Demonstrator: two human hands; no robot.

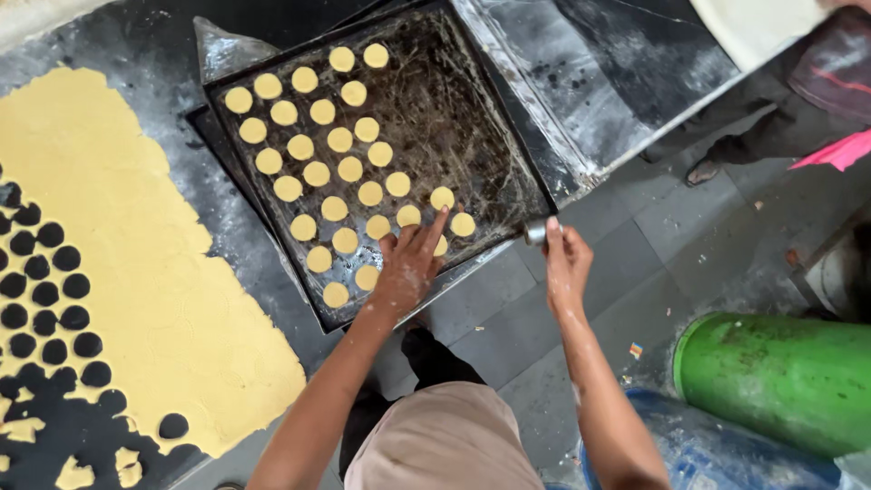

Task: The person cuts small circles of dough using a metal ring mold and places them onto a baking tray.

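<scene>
1. Nearest the camera: beige clothing [445,440] at the bottom edge, both bare forearms reaching up and away from it
2. Left hand [410,263] lies palm down over the near edge of the baking tray [472,136], fingers spread and loose, gripping nothing; fingertips touch a dough round [442,197] in the nearest rows
3. Right hand [567,263] is off the tray, just beside its near right corner, fingers closed around a small metal ring cutter [535,232]; the cutter's axis lies roughly level, open end pointing left toward the tray
4. Tray: dark, scratched, square, set skewed to the table edge. It holds pale yellow rounds in slanting rows filling its left half; right half bare metal
5. Left of the tray, on the dark table [163,54], a rolled dough sheet [118,245] runs long axis near to far; round holes are cut through its left and near parts
6. Lower right on the floor: a green drum [780,381], a blue container [717,458] beside it
</scene>
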